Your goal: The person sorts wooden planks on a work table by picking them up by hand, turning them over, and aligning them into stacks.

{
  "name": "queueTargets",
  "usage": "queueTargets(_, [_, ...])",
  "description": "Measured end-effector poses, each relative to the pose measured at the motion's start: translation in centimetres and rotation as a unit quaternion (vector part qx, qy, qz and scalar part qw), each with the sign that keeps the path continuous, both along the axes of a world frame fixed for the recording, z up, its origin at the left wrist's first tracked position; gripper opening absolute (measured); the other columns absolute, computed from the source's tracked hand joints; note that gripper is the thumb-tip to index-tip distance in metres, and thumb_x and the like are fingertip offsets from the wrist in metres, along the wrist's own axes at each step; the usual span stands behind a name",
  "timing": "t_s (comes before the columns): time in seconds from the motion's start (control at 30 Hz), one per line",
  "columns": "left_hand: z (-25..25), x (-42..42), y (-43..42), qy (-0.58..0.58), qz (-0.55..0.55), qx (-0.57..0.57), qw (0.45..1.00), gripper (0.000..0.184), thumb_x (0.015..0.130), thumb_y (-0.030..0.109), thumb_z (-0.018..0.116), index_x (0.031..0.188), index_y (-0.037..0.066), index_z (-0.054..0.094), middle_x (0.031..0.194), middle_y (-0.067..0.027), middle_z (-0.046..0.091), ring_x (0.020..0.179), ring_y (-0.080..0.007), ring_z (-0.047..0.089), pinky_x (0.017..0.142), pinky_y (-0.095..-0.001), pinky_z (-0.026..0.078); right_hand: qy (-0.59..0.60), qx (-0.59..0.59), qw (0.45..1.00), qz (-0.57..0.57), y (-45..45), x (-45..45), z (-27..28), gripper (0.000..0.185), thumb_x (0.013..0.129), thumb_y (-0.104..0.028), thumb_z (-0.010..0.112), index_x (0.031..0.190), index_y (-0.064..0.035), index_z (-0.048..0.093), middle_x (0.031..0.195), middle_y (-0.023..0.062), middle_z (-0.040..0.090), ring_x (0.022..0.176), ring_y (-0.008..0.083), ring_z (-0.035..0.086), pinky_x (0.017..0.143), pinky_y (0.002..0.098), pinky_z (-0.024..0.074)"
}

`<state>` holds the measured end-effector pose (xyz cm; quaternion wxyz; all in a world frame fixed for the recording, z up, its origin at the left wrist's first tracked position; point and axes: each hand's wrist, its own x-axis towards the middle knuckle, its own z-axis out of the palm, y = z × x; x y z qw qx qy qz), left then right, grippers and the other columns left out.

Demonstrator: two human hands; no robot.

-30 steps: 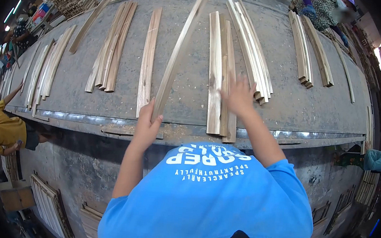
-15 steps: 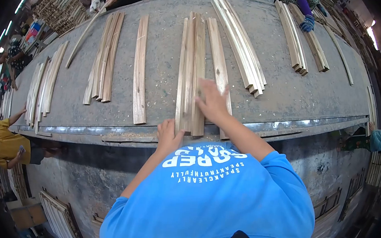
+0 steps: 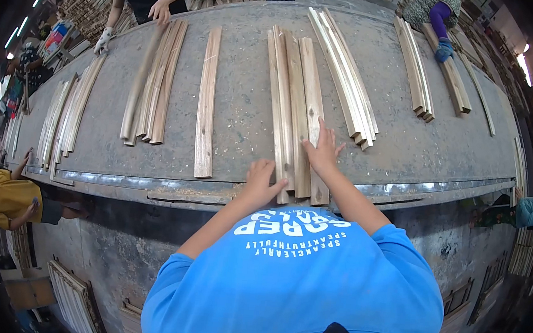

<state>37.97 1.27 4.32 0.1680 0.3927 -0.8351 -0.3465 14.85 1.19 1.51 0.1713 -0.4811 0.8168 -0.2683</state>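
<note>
Several long wooden strips (image 3: 288, 111) lie side by side on the grey table in front of me, their near ends at its front edge. My left hand (image 3: 262, 182) rests at the left side of their near ends, thumb extended against the leftmost strip. On the other side, my right hand (image 3: 324, 150) has its fingers spread, touching the outer edge of the rightmost strip (image 3: 313, 101), which shows a dark knot. Neither hand is wrapped around a strip. A single strip (image 3: 207, 107) lies apart to the left.
Other wooden strips (image 3: 344, 78) lie in a bundle to the right, with another bundle (image 3: 153, 87) to the left. Across the table, a co-worker's bare hand (image 3: 160, 11) is at the left bundle. A blue-gloved hand (image 3: 444, 51) touches strips at the far right.
The rightmost strip, apart before, now lies against the others. My right hand has moved to its outer side. Across the table, the co-worker's loose slanted strip now lies by the left bundle.
</note>
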Motion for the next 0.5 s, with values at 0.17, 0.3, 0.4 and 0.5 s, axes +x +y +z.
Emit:
queueTargets(0.17, [0.8,-2.5,-0.2,0.005,-0.041,0.026,0.999,0.064,0.093,0.041,0.069,0.136,-0.003,0.054,0.126,-0.0198,0.052,0.12,-0.0373,0.045,0.105,-0.0493,0.035,-0.165,-0.098,0.981,0.018,-0.2,-1.0,0.9,0.086,0.09,-0.038,0.07,0.161,-0.0171,0.025,0.154,0.0269,0.04,0.144,0.0433,0.039,0.12,0.0632,0.0151])
queueTargets(0.3, [1.2,-3.8,-1.1,-0.057,-0.065,0.018,0.996,0.082,0.093,0.049,0.067,0.147,-0.009,0.042,0.137,-0.0268,0.047,0.129,-0.0399,0.041,0.11,-0.0493,0.031,-0.233,-0.174,0.956,0.029,-0.3,-0.8,1.5,0.088,0.087,-0.031,0.076,0.159,-0.0146,0.029,0.155,0.027,0.037,0.143,0.0446,0.038,0.118,0.0497,0.033])
queueTargets(0.4, [2.3,-3.9,-1.1,-0.054,-0.086,0.018,0.995,0.088,0.092,0.051,0.068,0.149,-0.011,0.038,0.139,-0.0278,0.045,0.132,-0.0401,0.039,0.112,-0.0498,0.03,-0.13,-0.164,0.975,0.077,-0.3,0.6,4.1,0.09,0.085,-0.032,0.079,0.159,-0.0152,0.03,0.157,0.029,0.032,0.145,0.044,0.035,0.118,0.0516,0.031])
queueTargets(0.5, [1.2,-3.0,-2.1,-0.011,-0.076,0.011,0.997,0.08,0.09,0.051,0.07,0.143,-0.006,0.051,0.134,-0.0242,0.053,0.127,-0.0394,0.045,0.11,-0.0483,0.035,-0.001,-0.058,0.992,0.114,-0.9,1.4,4.7,0.102,0.081,-0.029,0.083,0.162,-0.0175,0.023,0.162,0.028,0.023,0.146,0.0481,0.031,0.12,0.0524,0.0288])
